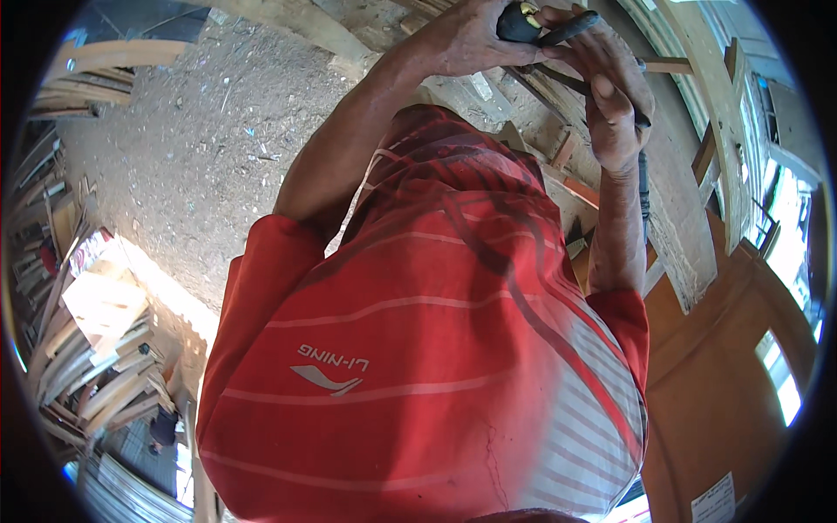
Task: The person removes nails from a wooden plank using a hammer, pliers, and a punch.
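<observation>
At the top edge my left hand (466, 39) is closed around a black rounded piece (514, 28) with a yellowish face. Its exact kind does not show. Close beside it, my right hand (615, 96) has its fingers bent around a dark cable (568, 30); the cable's near end meets or passes the black piece, and I cannot tell which. A black cord (644, 187) hangs along my right forearm. Both hands are raised in front of my red shirt, and some fingertips are hidden behind the things held.
Pale wooden beams (684, 231) stand close to the right of my right arm, with a brown panel (719, 383) behind. Stacked lumber (105, 375) lies at the left. The dirt floor (235, 113) is strewn with small scraps.
</observation>
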A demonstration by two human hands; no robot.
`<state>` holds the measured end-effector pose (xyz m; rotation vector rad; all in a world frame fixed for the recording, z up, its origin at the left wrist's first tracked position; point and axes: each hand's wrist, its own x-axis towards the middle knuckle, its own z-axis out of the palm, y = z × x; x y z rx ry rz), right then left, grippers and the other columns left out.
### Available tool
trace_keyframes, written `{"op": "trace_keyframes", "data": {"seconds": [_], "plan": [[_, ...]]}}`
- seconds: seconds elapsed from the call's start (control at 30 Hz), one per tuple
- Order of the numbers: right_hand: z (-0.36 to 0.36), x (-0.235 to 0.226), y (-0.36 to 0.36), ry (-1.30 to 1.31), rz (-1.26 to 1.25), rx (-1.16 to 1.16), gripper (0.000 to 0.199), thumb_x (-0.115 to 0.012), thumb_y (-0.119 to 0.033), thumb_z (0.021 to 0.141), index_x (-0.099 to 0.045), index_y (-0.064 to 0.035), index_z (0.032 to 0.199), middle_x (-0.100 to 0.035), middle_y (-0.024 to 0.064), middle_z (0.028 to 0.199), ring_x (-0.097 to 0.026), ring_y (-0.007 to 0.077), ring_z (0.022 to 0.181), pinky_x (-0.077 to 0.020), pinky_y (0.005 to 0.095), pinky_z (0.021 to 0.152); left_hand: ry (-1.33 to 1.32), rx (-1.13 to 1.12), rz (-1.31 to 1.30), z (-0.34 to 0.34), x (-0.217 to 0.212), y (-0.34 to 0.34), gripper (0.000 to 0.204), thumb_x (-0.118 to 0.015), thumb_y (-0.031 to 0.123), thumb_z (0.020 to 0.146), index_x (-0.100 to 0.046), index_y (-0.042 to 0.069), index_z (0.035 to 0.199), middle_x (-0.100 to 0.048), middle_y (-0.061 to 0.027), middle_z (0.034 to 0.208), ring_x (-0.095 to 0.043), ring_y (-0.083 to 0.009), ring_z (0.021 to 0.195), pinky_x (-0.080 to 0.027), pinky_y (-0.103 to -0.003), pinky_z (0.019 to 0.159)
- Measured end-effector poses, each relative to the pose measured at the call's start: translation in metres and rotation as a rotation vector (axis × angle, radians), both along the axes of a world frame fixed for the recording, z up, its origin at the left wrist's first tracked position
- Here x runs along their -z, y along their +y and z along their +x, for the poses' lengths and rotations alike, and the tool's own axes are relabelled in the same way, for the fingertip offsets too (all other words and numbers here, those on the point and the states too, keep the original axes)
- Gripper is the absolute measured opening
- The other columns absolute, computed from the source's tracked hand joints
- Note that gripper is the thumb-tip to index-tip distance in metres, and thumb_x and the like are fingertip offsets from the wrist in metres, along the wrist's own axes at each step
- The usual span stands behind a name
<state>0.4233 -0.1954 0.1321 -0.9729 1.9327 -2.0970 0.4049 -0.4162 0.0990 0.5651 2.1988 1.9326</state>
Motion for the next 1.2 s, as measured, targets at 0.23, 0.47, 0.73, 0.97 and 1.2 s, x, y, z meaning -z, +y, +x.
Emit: {"op": "trace_keyframes", "data": {"seconds": [0.23,0.47,0.73,0.97,1.2], "plan": [[-0.004,-0.003,-0.005,-0.033,-0.053,-0.125,0.065,-0.055,-0.038,0.1,-0.046,0.008,0.146,-0.062,0.0251,0.131,-0.061,0.033,0.121,-0.0435,0.0468,0.109,0.091,-0.14,-0.187,0.019,-0.001,0.004,0.051,-0.084,0.023,0.084,-0.057,0.002,0.122,-0.065,-0.0099,0.103,-0.061,-0.0212,0.093,-0.052,-0.039,0.085],[-0.014,0.018,0.002,0.216,0.059,0.035,0.059,-0.053,-0.047,0.102,-0.059,0.0051,0.13,-0.068,0.016,0.122,-0.064,0.0256,0.113,-0.0496,0.039,0.099,0.03,-0.198,-0.148,0.026,-0.003,0.014,0.051,-0.083,0.025,0.085,-0.057,0.002,0.123,-0.063,-0.0095,0.103,-0.061,-0.0199,0.096,-0.051,-0.037,0.087],[-0.01,0.002,0.0,0.201,0.098,-0.09,0.057,-0.047,-0.048,0.105,-0.063,0.0037,0.12,-0.069,0.0147,0.114,-0.065,0.023,0.106,-0.0507,0.0377,0.095,0.011,-0.295,-0.257,0.043,0.004,0.01,0.063,-0.089,0.045,0.078,-0.064,0.004,0.119,-0.068,-0.0049,0.095,-0.063,-0.0156,0.085,-0.052,-0.033,0.079],[-0.026,0.006,-0.002,0.134,0.042,-0.241,0.058,-0.043,-0.048,0.106,-0.064,0.0053,0.115,-0.067,0.0144,0.104,-0.065,0.0224,0.096,-0.0524,0.0354,0.087,-0.053,-0.266,-0.136,0.045,0.015,0.011,0.054,-0.09,0.037,0.079,-0.065,0.005,0.114,-0.068,-0.0022,0.097,-0.062,-0.0127,0.086,-0.052,-0.031,0.079],[-0.032,0.015,-0.003,0.084,-0.088,-0.296,0.063,-0.039,-0.052,0.107,-0.064,0.0052,0.102,-0.061,0.0106,0.085,-0.059,0.0187,0.078,-0.0487,0.0326,0.074,-0.012,-0.262,-0.051,0.04,0.027,0.016,0.044,-0.085,0.018,0.086,-0.062,0.004,0.121,-0.069,-0.0018,0.102,-0.065,-0.0102,0.094,-0.055,-0.03,0.086]]}}
